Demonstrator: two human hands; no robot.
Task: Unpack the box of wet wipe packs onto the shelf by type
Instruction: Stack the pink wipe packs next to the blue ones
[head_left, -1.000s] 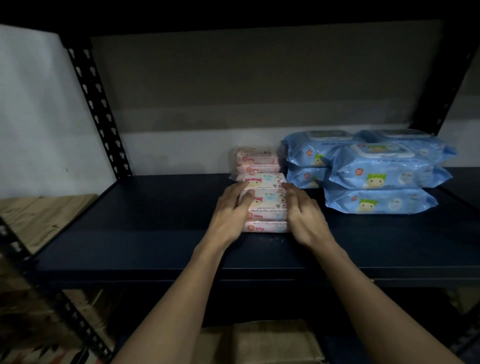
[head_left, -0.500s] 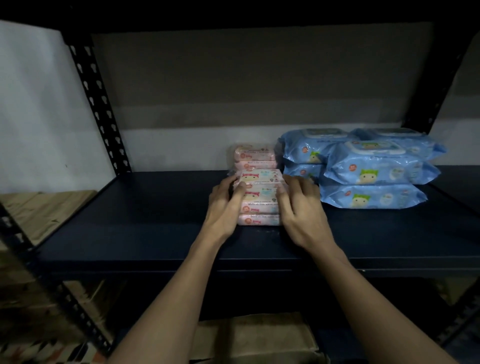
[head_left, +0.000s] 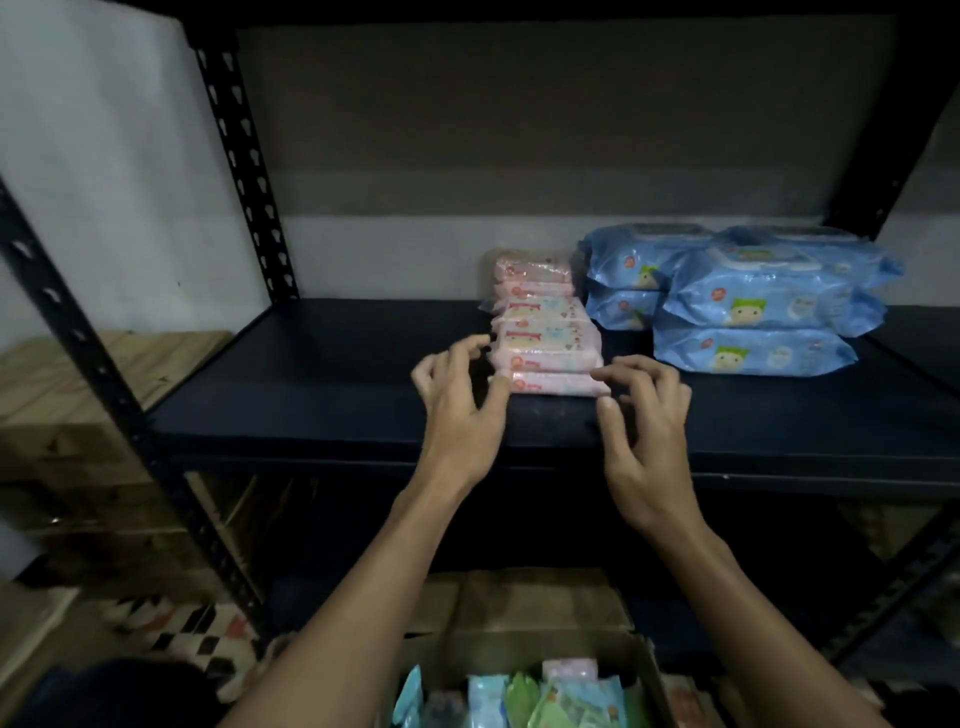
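Small pink wet wipe packs (head_left: 545, 345) stand in stacks on the dark shelf (head_left: 322, 379), front to back. To their right lie larger blue wet wipe packs (head_left: 748, 306), stacked in two layers. My left hand (head_left: 460, 402) hovers just left of the front pink stack, fingers loosely curled, holding nothing. Just right of that stack, my right hand (head_left: 647, 415) is also empty, fingers spread. At the bottom, a cardboard box (head_left: 519, 649) holds several green, blue and pink packs (head_left: 524, 699).
Black perforated uprights (head_left: 244, 156) frame the rack at left and right. The shelf's left half is bare. Wooden boards (head_left: 67, 395) lie left of the rack. A patterned floor (head_left: 176, 629) shows at lower left.
Both hands let go of the front pink stack and pulled back toward me. The view tilted down, bringing the box into sight.
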